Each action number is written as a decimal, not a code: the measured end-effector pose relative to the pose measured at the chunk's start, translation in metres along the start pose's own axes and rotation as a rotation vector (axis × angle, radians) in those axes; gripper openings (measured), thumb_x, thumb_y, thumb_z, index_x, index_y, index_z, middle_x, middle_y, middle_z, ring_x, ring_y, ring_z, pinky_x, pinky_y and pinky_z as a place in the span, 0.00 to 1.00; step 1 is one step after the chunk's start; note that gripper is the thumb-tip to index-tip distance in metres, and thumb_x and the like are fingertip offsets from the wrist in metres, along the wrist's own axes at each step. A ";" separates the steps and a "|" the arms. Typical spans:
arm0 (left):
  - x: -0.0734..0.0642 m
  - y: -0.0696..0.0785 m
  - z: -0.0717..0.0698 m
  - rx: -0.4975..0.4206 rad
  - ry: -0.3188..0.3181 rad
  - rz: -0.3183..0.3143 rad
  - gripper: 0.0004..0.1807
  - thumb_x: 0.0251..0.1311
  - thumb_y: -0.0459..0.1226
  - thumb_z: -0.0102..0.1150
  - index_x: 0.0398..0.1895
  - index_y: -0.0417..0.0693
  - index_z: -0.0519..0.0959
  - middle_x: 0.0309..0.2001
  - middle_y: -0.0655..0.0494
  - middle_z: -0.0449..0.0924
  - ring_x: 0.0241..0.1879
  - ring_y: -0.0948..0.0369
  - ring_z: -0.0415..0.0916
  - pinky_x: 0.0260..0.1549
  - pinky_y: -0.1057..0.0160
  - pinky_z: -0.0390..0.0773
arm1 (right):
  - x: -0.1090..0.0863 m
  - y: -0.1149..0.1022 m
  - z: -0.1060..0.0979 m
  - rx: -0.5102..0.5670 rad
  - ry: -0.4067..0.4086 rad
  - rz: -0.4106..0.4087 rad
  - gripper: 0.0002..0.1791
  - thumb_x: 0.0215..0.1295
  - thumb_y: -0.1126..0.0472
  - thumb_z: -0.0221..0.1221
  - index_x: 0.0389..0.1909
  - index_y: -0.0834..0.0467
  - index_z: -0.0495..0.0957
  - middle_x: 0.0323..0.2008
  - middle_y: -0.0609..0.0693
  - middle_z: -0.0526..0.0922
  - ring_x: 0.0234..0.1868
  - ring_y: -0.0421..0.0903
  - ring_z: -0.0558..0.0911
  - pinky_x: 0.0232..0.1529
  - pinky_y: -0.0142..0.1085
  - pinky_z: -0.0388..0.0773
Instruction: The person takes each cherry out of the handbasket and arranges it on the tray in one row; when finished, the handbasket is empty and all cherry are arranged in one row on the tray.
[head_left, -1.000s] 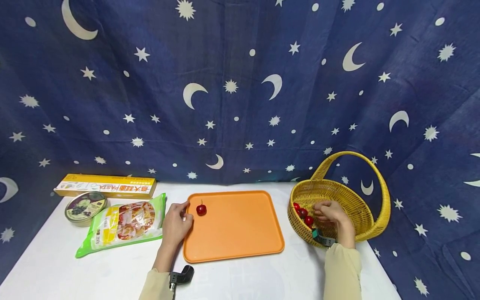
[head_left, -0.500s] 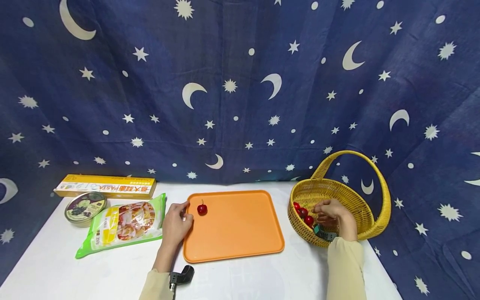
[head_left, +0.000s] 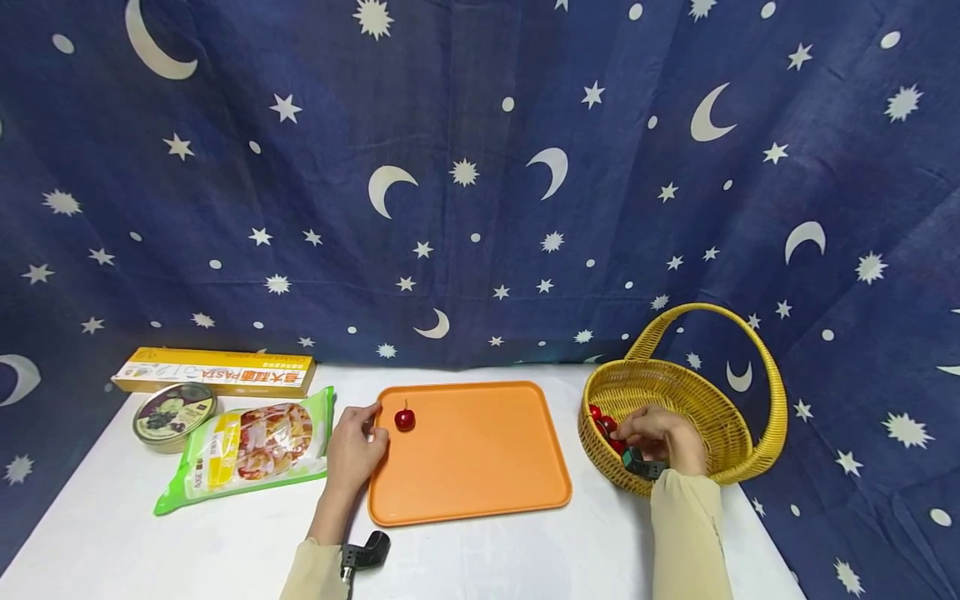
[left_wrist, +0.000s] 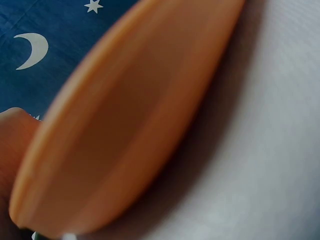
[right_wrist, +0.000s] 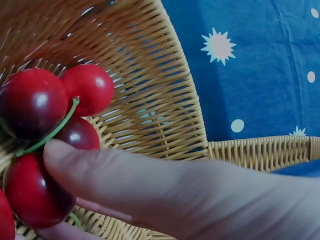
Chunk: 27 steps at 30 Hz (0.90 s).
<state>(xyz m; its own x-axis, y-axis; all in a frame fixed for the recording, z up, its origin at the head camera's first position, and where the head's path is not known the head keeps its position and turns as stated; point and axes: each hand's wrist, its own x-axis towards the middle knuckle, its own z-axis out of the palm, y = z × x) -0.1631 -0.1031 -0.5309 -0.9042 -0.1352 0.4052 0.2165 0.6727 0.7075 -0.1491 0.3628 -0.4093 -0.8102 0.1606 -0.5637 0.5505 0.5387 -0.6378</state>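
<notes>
My left hand [head_left: 355, 447] grips the left rim of an orange tray [head_left: 480, 458]; in the left wrist view the tray's edge [left_wrist: 115, 120] fills the middle and covers most of the hand [left_wrist: 15, 155]. One red cherry [head_left: 405, 419] with a stem stands near the tray's upper left corner. Inside a wicker basket [head_left: 675, 379] at the right, my right hand [head_left: 660, 433] reaches to the cherries at its left wall. In the right wrist view, thumb and fingers close around a dark red cherry [right_wrist: 35, 192], the thumb tip by a green stem [right_wrist: 55, 131]. Several other cherries [right_wrist: 90, 90] crowd beside it.
At the left lie a yellow pasta box [head_left: 217, 372], a round tin [head_left: 172, 414] and a green-edged food bag [head_left: 255, 446]. The basket's tall handle [head_left: 772, 392] arches on its right side. A blue curtain [head_left: 480, 183] with moons and stars hangs behind the white table [head_left: 465, 562].
My right hand has moved left and down inside the basket, onto the cherries. My left hand stays at the tray's rim.
</notes>
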 end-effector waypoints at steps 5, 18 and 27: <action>-0.001 0.002 -0.001 0.001 -0.008 -0.004 0.23 0.45 0.28 0.60 0.50 0.34 0.83 0.36 0.42 0.77 0.28 0.52 0.72 0.28 0.55 0.70 | 0.002 0.002 -0.002 0.006 -0.038 -0.036 0.05 0.64 0.67 0.57 0.35 0.64 0.80 0.29 0.50 0.84 0.26 0.43 0.77 0.30 0.34 0.78; 0.000 0.001 0.000 -0.001 0.010 0.003 0.23 0.45 0.29 0.60 0.49 0.34 0.83 0.36 0.43 0.77 0.28 0.53 0.72 0.28 0.54 0.70 | 0.000 -0.001 -0.005 -0.046 -0.007 -0.091 0.07 0.64 0.69 0.54 0.34 0.67 0.81 0.31 0.52 0.83 0.30 0.46 0.80 0.33 0.38 0.80; 0.000 -0.001 0.001 -0.003 0.034 0.031 0.22 0.45 0.28 0.59 0.47 0.33 0.84 0.34 0.44 0.77 0.27 0.54 0.72 0.26 0.56 0.70 | -0.009 -0.011 -0.008 0.047 0.069 -0.075 0.06 0.62 0.70 0.58 0.38 0.68 0.73 0.30 0.53 0.79 0.25 0.45 0.79 0.28 0.36 0.80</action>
<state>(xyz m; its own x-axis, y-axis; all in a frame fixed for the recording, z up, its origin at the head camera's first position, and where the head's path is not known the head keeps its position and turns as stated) -0.1634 -0.1029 -0.5324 -0.8841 -0.1392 0.4461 0.2452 0.6744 0.6965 -0.1493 0.3615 -0.3928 -0.8606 0.1790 -0.4768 0.4953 0.5123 -0.7016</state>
